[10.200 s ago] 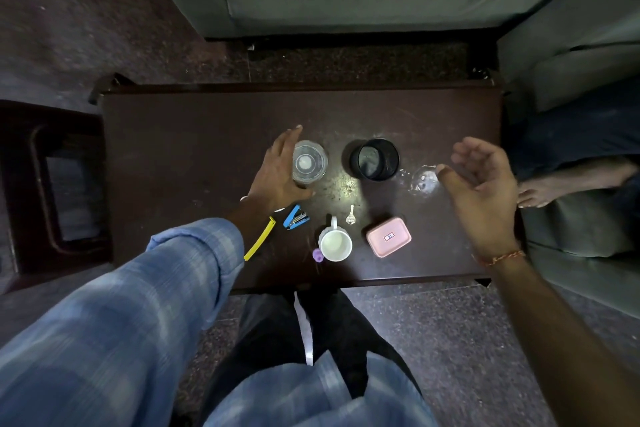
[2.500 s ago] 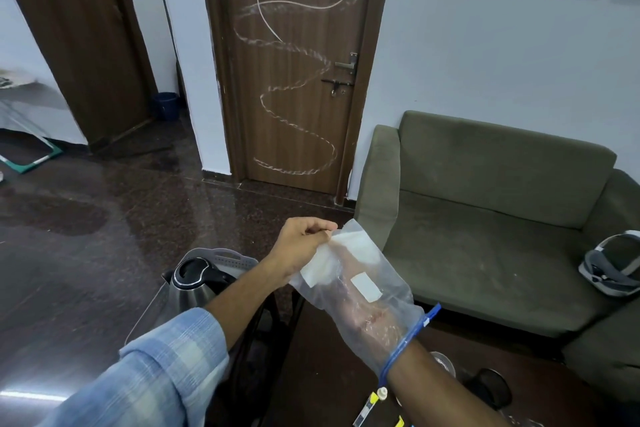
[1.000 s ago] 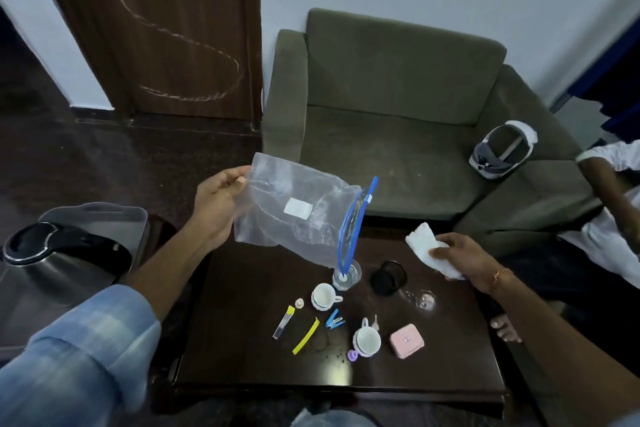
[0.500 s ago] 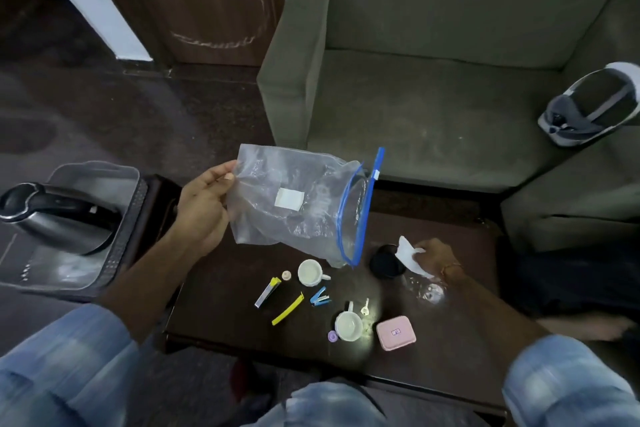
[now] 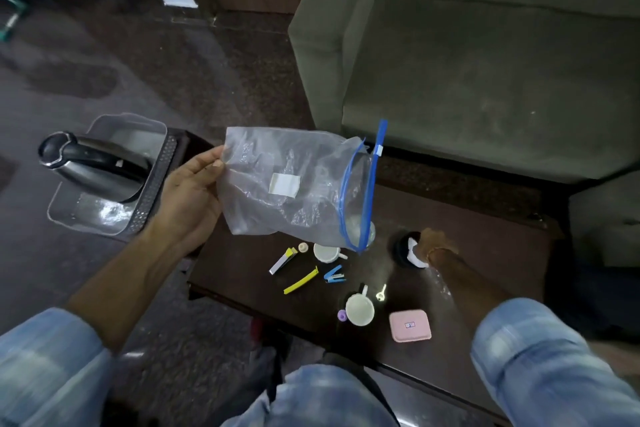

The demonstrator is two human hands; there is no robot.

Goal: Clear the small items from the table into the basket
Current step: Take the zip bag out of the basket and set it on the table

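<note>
My left hand (image 5: 190, 198) grips the closed end of a clear plastic zip bag (image 5: 291, 184) with a blue rim, held above the dark wooden table (image 5: 485, 253). My right hand (image 5: 433, 244) holds a crumpled white tissue (image 5: 414, 253) over a round black cup (image 5: 401, 248). On the table lie a white-and-yellow tube (image 5: 283, 261), a yellow clip (image 5: 300, 280), a blue stapler (image 5: 334, 274), two white cups (image 5: 327, 252) (image 5: 360, 308), a small key (image 5: 381, 293), a purple cap (image 5: 342, 315) and a pink case (image 5: 410, 325).
A grey basket (image 5: 152, 184) stands left of the table on a side stand, with a steel kettle (image 5: 93, 166) lying in it. A green sofa (image 5: 485, 62) runs behind the table. A clear glass (image 5: 369, 232) shows through the bag's mouth.
My right hand has lowered the tissue onto the black cup. The view has tilted further down; my left hand keeps the bag over the table.
</note>
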